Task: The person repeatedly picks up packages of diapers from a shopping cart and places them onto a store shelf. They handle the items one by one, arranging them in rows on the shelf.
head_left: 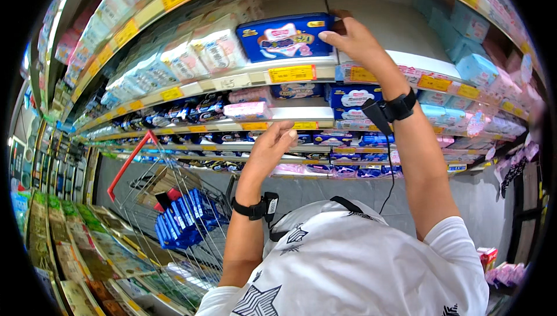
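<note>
Reaching up, my right hand (354, 40) touches the blue pack's (284, 37) right end, fingers spread; its long axis runs left-right along the shelf (232, 81); my left hand (270, 147) hangs lower, open and empty.

Bare shelf (371, 17) lies open right of the blue pack (284, 37), while white packs (200, 52) crowd its left and the cart (174, 211) blocks the aisle below.
</note>
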The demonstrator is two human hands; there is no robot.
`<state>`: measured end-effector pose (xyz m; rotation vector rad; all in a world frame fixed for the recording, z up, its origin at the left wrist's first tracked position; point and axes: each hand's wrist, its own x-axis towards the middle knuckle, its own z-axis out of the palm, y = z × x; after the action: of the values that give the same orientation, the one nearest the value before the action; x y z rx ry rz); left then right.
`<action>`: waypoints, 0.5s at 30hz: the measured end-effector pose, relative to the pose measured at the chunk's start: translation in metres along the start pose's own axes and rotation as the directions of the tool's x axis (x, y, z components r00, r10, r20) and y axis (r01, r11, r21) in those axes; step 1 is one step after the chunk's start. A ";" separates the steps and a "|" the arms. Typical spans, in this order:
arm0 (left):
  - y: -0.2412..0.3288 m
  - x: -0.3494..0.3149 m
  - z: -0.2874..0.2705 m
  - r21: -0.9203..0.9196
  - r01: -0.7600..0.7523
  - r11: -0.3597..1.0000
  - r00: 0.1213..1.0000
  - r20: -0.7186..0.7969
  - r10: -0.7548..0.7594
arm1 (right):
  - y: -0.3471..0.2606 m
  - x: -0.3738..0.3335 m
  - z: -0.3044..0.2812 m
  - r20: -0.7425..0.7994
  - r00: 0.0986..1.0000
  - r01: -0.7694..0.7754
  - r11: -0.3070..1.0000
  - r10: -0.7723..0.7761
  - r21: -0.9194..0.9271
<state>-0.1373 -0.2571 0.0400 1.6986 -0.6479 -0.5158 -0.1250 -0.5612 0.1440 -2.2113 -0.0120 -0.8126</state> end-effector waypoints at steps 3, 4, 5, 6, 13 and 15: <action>-0.002 0.002 0.007 -0.002 0.035 0.999 0.999 0.019 -0.035 | 0.003 -0.012 0.002 -0.274 0.935 0.144 0.947 -0.225 -0.288; -0.004 0.001 0.007 0.014 0.048 0.999 0.998 0.026 -0.049 | -0.013 -0.022 0.000 -0.315 0.912 0.206 0.957 -0.263 -0.203; -0.008 -0.001 0.008 0.026 0.061 0.998 0.998 0.031 -0.062 | -0.031 -0.036 -0.002 -0.354 0.886 0.274 0.954 -0.300 -0.121; -0.008 -0.003 0.012 0.011 0.084 0.996 0.995 0.043 -0.084 | -0.047 -0.057 -0.001 -0.275 0.930 0.250 0.968 -0.246 -0.021; -0.034 -0.004 0.027 0.077 0.140 0.987 0.963 0.223 -0.154 | -0.038 -0.148 0.019 -0.019 0.996 -0.082 0.994 0.084 0.069; -0.038 -0.007 0.027 0.120 0.136 0.983 0.960 0.231 -0.161 | -0.011 -0.161 0.016 -0.188 0.979 -0.067 0.994 0.083 0.087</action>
<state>-0.1543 -0.2657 -0.0034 1.8072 -0.7331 -0.8161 -0.2476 -0.5045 0.0538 -2.0379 0.1298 -0.9627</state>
